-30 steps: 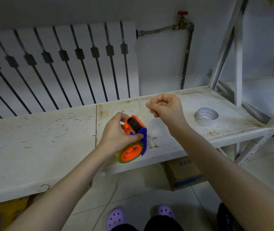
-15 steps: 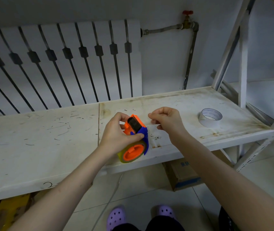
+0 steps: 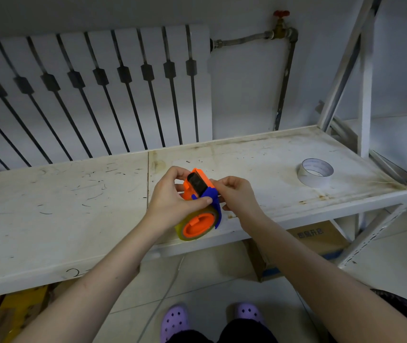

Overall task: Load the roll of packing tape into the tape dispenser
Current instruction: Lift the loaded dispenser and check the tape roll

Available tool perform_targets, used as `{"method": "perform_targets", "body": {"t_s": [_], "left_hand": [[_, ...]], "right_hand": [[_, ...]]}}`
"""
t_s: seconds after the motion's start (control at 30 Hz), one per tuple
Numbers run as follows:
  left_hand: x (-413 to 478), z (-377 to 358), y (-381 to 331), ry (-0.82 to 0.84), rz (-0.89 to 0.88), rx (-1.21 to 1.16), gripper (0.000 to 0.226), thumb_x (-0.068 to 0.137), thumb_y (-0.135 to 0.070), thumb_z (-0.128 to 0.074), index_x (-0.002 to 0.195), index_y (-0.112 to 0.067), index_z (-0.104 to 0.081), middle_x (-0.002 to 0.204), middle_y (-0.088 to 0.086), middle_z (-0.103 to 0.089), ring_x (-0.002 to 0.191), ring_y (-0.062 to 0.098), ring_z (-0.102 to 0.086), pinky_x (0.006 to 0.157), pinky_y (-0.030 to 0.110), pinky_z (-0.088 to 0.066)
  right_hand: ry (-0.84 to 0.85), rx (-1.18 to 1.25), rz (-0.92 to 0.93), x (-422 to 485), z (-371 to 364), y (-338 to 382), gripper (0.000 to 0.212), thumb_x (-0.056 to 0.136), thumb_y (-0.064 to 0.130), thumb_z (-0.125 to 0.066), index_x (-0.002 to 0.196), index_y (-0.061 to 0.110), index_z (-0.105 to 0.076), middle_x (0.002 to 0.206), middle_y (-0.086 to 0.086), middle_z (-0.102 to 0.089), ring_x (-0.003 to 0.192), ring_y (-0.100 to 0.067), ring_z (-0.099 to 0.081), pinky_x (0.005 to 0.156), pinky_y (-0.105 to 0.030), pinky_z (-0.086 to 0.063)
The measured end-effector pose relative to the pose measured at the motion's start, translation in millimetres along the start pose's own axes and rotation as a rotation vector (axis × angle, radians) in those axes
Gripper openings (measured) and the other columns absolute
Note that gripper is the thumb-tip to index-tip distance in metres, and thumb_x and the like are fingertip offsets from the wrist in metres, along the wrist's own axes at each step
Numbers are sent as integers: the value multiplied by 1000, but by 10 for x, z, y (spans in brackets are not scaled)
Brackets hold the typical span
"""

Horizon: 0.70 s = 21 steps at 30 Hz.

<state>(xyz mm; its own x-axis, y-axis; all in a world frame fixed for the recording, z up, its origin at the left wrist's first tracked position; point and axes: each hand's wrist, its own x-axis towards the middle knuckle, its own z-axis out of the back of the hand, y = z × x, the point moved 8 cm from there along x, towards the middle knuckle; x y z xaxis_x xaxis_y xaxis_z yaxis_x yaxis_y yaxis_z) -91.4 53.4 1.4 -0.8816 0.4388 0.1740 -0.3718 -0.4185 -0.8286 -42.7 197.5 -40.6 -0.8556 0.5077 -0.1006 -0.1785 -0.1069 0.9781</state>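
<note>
My left hand (image 3: 172, 199) grips an orange and blue tape dispenser (image 3: 198, 186) above the front edge of a white shelf (image 3: 61, 206). A yellowish clear roll of packing tape (image 3: 197, 225) sits on the dispenser's orange hub. My right hand (image 3: 234, 194) touches the dispenser's right side at the blue part, fingers pinched there; whether they hold the tape's end cannot be seen. A second, white roll of tape (image 3: 315, 172) lies flat on the shelf at the right.
A white radiator (image 3: 86, 95) stands behind the shelf, with a pipe and a red valve (image 3: 281, 14) to its right. White shelf posts (image 3: 363, 78) rise at the right. A cardboard box (image 3: 316, 243) sits under the shelf. My purple shoes (image 3: 175, 320) are on the tiled floor.
My right hand came down and left from above the shelf to the dispenser's right side. My left hand kept its hold on the dispenser.
</note>
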Motion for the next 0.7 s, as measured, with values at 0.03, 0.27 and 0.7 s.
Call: {"method": "perform_targets", "body": {"t_s": [0.03, 0.27, 0.7], "left_hand": [[1, 0, 5, 1, 3, -6, 59, 60, -30, -87, 105, -23, -49, 107, -5, -58, 102, 22, -59, 83, 38, -56], [9, 10, 19, 7, 7, -18, 59, 61, -28, -86, 107, -21, -50, 109, -3, -59, 103, 24, -59, 81, 39, -57], [52, 16, 55, 15, 27, -57, 62, 52, -35, -86, 103, -19, -53, 105, -6, -59, 100, 23, -62, 81, 42, -57]], "right_hand": [[-11, -8, -4, -1, -6, -21, 26, 88, 34, -59, 69, 17, -56, 82, -7, -65, 72, -17, -60, 68, -29, -52], [-8, -96, -66, 29, -70, -92, 36, 91, 39, -50, 74, 7, -51, 79, -13, -56, 67, -16, -50, 64, -26, -43], [247, 14, 366, -268, -273, 113, 62, 92, 56, -26, 145, 25, -29, 144, 2, -44, 130, -13, -44, 107, -35, -41]]}}
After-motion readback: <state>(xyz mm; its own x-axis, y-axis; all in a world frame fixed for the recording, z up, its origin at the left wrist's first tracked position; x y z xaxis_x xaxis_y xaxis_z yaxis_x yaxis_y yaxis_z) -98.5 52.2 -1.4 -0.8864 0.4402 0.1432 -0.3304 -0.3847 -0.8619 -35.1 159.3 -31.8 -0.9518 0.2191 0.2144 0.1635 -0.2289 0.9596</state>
